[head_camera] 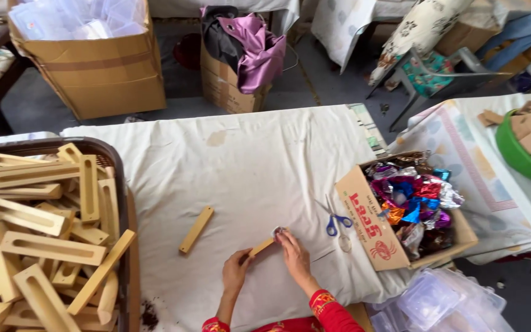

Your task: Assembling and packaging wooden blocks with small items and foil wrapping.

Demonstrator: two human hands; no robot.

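Observation:
My left hand (235, 272) and my right hand (293, 255) both hold one small slotted wooden block (260, 247) low on the white cloth-covered table (241, 160). The right hand's fingers pinch its far end, where a bit of shiny foil (278, 232) shows. A second wooden block (196, 229) lies loose on the cloth to the left. Blue-handled scissors (337, 220) rest just right of my right hand.
A dark basket (107, 152) heaped with slotted wooden blocks fills the left. A cardboard box (367, 224) of coloured foil wrappers sits at right. A green bowl (514, 154) of wooden pieces stands far right. Clear plastic boxes (437, 301) lie below; cardboard boxes (99, 74) stand on the floor behind.

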